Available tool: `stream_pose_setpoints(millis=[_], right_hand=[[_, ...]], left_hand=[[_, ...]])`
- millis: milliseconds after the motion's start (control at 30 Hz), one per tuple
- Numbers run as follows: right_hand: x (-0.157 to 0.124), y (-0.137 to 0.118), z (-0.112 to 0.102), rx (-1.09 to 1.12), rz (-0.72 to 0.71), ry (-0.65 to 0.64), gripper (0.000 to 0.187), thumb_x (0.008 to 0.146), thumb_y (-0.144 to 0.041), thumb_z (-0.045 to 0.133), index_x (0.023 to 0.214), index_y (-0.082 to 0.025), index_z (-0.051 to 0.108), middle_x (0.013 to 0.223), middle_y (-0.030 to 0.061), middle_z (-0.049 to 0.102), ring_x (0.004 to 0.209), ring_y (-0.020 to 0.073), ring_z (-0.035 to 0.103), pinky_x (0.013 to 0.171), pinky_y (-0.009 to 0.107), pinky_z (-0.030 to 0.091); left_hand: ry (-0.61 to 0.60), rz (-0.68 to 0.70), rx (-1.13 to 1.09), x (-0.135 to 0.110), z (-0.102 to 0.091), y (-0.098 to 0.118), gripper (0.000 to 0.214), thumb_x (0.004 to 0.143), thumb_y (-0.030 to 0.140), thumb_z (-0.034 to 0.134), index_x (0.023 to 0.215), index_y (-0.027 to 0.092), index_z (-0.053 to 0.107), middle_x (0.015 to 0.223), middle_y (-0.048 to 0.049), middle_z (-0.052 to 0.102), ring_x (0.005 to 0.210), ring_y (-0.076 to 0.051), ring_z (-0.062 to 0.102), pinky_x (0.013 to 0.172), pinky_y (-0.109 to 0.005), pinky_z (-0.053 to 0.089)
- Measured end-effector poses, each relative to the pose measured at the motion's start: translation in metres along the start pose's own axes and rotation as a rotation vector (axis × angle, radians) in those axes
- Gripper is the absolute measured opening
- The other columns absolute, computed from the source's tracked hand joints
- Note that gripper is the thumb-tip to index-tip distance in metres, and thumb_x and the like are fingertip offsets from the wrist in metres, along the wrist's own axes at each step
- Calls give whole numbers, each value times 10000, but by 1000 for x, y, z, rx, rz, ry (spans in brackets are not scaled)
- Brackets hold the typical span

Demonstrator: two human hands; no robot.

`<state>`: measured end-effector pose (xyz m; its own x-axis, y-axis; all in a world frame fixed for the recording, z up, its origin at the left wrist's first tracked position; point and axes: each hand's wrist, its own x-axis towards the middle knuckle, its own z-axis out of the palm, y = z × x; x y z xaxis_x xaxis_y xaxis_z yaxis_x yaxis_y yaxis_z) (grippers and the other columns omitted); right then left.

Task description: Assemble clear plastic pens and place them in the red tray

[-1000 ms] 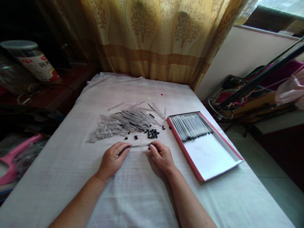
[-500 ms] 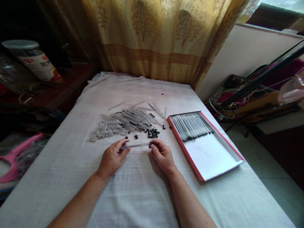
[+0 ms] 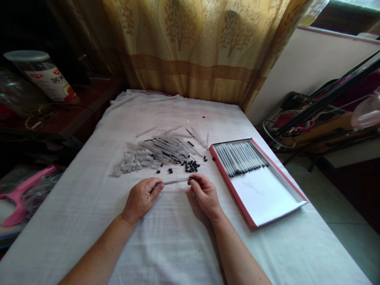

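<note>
A clear-barrelled pen (image 3: 176, 181) spans the gap between my two hands, level above the cloth. My left hand (image 3: 142, 199) is closed round its left end, thumb and fingers pinching it. At the other end, my right hand (image 3: 205, 194) pinches the pen's dark tip between thumb and fingers. Just beyond lie small black end plugs (image 3: 192, 166) in a loose cluster. Behind them is a heap of clear pen barrels and dark refills (image 3: 166, 148), with clear caps (image 3: 129, 162) piled at its left side.
On the right lies a red-edged shallow box (image 3: 237, 198) with a row of pens (image 3: 242, 158) at its far end. A white cloth (image 3: 166, 245) covers the table. A gold curtain (image 3: 196, 47) hangs behind. Left stand a plastic jar (image 3: 47, 77) and a pink-handled object (image 3: 23, 198).
My left hand's fingers have closed further over the pen's left end. The right hand keeps its pinch, and the pen stays almost in place. The view has shifted slightly.
</note>
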<state>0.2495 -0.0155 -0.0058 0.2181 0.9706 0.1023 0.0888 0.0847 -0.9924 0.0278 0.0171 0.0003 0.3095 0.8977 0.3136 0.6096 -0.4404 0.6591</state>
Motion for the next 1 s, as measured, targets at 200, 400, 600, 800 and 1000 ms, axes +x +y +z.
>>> stream_pose_setpoints(millis=[200, 400, 600, 800, 1000], right_hand=[[0, 4, 1, 5, -15, -13, 140, 814, -300, 638, 915, -212, 678, 772, 21, 701, 654, 153, 643, 593, 258, 510], [0, 0, -2, 46, 25, 9, 165, 802, -337, 647, 910, -217, 682, 755, 20, 693, 623, 156, 629, 553, 260, 504], [0, 0, -1, 29, 33, 3, 174, 786, -351, 662, 888, -212, 685, 743, 21, 691, 621, 152, 623, 549, 254, 493], [1, -1, -3, 19, 44, 9, 188, 797, -360, 647, 895, -204, 682, 710, 17, 689, 562, 133, 585, 532, 248, 477], [1, -2, -3, 5, 58, -3, 189, 797, -362, 641, 886, -200, 678, 717, 24, 689, 563, 135, 582, 516, 244, 473]], left_hand=[[26, -16, -27, 0, 1, -1, 269, 884, 458, 548, 856, 215, 660, 801, -22, 695, 693, -158, 651, 652, -248, 513], [-16, 18, 17, 0, 1, -1, 326, 928, 464, 483, 989, 215, 684, 886, -47, 731, 764, -180, 683, 720, -283, 531], [42, 43, -11, 0, 2, -1, 260, 927, 417, 526, 866, 202, 660, 783, -22, 689, 692, -154, 654, 657, -246, 514], [-1, 102, 57, -1, 2, -1, 278, 951, 411, 494, 941, 207, 682, 868, -38, 722, 761, -172, 675, 716, -271, 517], [20, 84, 51, 1, 1, 0, 246, 934, 393, 526, 858, 212, 674, 772, -20, 693, 724, -168, 651, 677, -262, 494]])
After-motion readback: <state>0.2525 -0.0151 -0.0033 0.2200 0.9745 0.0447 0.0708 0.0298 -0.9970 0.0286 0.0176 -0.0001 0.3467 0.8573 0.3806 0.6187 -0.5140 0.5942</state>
